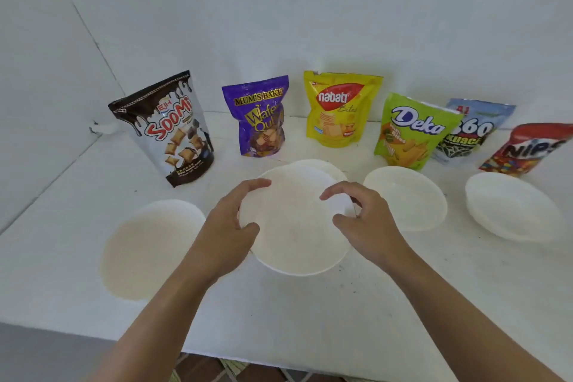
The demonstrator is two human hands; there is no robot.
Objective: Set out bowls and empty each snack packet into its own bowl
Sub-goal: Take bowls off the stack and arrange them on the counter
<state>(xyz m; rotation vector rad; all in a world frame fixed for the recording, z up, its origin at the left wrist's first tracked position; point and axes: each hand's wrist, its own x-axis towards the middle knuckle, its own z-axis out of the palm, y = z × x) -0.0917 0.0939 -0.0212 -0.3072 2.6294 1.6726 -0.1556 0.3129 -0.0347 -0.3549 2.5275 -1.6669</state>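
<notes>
Round white plastic bowl [294,226] held between both hands over white table [279,313], mouth upward; circular, no long axis. Left hand [229,220] gripped left rim; right hand [362,217] pinched right rim.

Other bowls counted:
- one just behind grip [322,166]
- one to left of grip [148,245]
- one to right of grip [406,195]
- stack far right [511,208], number unclear

Upright pouches beyond grip, six:
- brown Soomi pouch [173,130]
- purple Mum's Bake pouch [259,116]
- yellow Nabati pouch [338,108]
- green Deka pouch [409,133]
- blue 360 pouch [474,130]
- red Nips pouch [527,149]

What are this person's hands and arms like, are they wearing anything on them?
Both arms are bare up to the picture's edge: no sleeves show. The left hand and right hand wear no gloves, and no watch, ring or bracelet is visible.
</notes>
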